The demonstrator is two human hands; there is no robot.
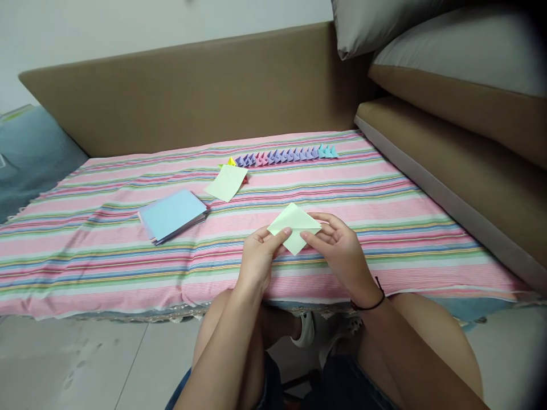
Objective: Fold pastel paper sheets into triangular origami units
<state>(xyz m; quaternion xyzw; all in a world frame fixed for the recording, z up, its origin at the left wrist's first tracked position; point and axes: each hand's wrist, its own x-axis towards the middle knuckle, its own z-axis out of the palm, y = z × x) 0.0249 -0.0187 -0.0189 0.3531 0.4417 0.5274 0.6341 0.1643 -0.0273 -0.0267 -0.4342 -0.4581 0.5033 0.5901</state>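
A pale green sheet of origami paper [294, 217], turned cornerwise like a diamond, is held up between both hands over the striped cloth. A horizontal crease or folded edge crosses its middle. My left hand [258, 253] pinches its left side, thumb on the front face. On the right side my right hand [339, 245] grips it the same way, with fingers behind the paper. Farther off lies another pale green sheet [228, 182]. To the left sits a stack of square paper [177, 213] with light blue on top.
A row of folded paper pieces [286, 155] in purple, pink and teal runs along the back of the striped cloth [106, 256]. Behind it rises a brown backrest [205, 91]. Large cushions [461, 131] are piled at right. Tiled floor [77, 359] shows below the front edge.
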